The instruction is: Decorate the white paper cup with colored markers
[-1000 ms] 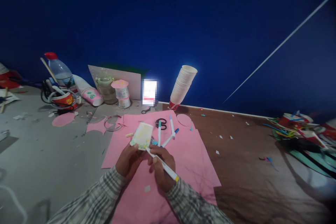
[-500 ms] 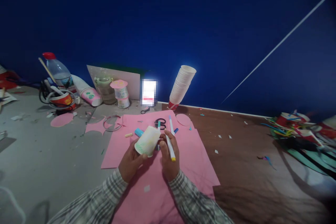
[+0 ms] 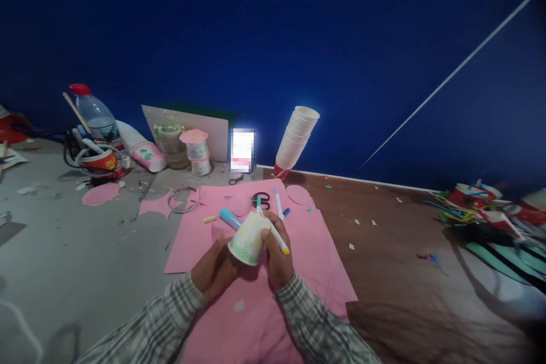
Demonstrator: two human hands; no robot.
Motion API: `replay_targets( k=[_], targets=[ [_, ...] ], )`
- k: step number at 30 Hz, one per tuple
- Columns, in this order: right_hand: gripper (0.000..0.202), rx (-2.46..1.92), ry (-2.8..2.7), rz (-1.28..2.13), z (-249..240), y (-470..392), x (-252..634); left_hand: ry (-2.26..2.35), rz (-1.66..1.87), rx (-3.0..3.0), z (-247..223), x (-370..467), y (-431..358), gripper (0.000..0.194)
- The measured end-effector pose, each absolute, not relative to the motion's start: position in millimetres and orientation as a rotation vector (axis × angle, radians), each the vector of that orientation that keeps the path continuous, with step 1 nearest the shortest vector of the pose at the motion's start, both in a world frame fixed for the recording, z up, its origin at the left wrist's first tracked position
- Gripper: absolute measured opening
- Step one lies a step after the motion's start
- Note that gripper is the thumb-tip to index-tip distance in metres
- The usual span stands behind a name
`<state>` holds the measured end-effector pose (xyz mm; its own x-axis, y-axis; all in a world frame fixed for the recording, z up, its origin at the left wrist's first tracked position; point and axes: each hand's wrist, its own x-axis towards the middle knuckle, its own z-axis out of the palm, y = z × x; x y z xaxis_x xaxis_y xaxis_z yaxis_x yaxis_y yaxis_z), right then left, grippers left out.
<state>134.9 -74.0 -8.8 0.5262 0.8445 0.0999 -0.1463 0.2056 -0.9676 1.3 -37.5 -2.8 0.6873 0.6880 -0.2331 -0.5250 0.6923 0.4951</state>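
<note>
My left hand [image 3: 215, 267] is closed round the lower left side of a white paper cup [image 3: 248, 239], which is tilted and has green and yellow colouring on its side. In my right hand [image 3: 278, 250] lies a white marker pen [image 3: 277, 233] with a yellow end pointing down and right. The right fingers also touch the cup's right side. Beneath both hands spreads a pink paper sheet [image 3: 239, 335]. Close beyond the cup are a light-blue marker [image 3: 230, 218], black-handled scissors [image 3: 263, 200] and a white pen [image 3: 278, 202]. The scissors' blades are hidden.
A leaning stack of paper cups [image 3: 297, 139] stands by the blue wall. At the back left are a plastic bottle [image 3: 100, 122], a glass jar [image 3: 169, 145] and a decorated cup piece [image 3: 198, 153]. A roll of tape [image 3: 183, 200] lies left of centre. Paper scraps dot the table.
The cup has moved right and down and turned more upright, with my left hand following. My right fingers now touch its side. The light-blue marker shows more fully.
</note>
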Motion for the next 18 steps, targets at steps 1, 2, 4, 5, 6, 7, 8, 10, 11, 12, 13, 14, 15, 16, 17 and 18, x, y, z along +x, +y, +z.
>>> replay_targets(
  k=[1, 2, 4, 5, 6, 7, 8, 10, 11, 12, 13, 14, 15, 16, 17, 18],
  targets=[
    [0.039, -1.148, -0.74, 0.799, -9.7, -73.5, 135.5, 0.428, 0.653, 0.37, -3.3, 0.0, -36.6, 0.046],
    [0.038, -1.133, -0.737, 0.807, -10.7, -73.1, 135.9, 0.428, 0.616, 0.343, -4.2, -1.4, -36.0, 0.046],
    [0.038, -1.097, -0.734, 0.823, -12.3, -72.2, 136.1, 0.415, 0.572, 0.322, -6.4, -4.0, -35.7, 0.041],
    [0.038, -1.084, -0.742, 0.83, -12.4, -71.9, 136.1, 0.403, 0.562, 0.318, -7.4, -4.9, -35.8, 0.039],
    [0.039, -1.077, -0.751, 0.831, -11.6, -71.7, 135.8, 0.391, 0.566, 0.317, -8.3, -5.3, -36.0, 0.037],
    [0.039, -1.073, -0.755, 0.819, -10.0, -71.8, 135.6, 0.384, 0.584, 0.318, -8.9, -5.3, -36.0, 0.036],
    [0.04, -1.069, -0.76, 0.792, -7.4, -72.2, 135.2, 0.384, 0.613, 0.321, -9.2, -4.8, -35.8, 0.035],
    [0.039, -1.069, -0.778, 0.674, -0.3, -74.8, 134.4, 0.407, 0.696, 0.342, -9.0, -2.9, -34.8, 0.034],
    [0.036, -1.07, -0.804, 0.597, 3.7, -77.1, 133.7, 0.427, 0.748, 0.365, -8.5, -1.7, -34.0, 0.035],
    [0.033, -1.079, -0.84, 0.513, 7.5, -80.0, 132.6, 0.446, 0.801, 0.396, -7.7, -0.6, -33.0, 0.036],
    [0.031, -1.088, -0.891, 0.457, 11.0, -83.4, 131.1, 0.462, 0.848, 0.431, -6.9, 0.2, -31.9, 0.037],
    [0.031, -1.084, -0.943, 0.418, 13.6, -87.0, 128.9, 0.477, 0.887, 0.466, -6.1, 0.9, -30.7, 0.039],
    [0.033, -1.07, -0.989, 0.396, 15.4, -90.7, 126.2, 0.49, 0.918, 0.498, -5.5, 1.1, -29.5, 0.04],
    [0.034, -1.051, -1.029, 0.392, 16.1, -94.1, 122.9, 0.501, 0.942, 0.521, -5.3, 1.1, -28.3, 0.04],
    [0.034, -1.038, -1.059, 0.404, 15.6, -97.1, 119.3, 0.511, 0.964, 0.535, -5.5, 0.9, -27.1, 0.039],
    [0.033, -1.036, -1.073, 0.423, 14.0, -99.5, 115.6, 0.522, 0.99, 0.539, -6.0, 0.5, -26.1, 0.038]
  ],
)
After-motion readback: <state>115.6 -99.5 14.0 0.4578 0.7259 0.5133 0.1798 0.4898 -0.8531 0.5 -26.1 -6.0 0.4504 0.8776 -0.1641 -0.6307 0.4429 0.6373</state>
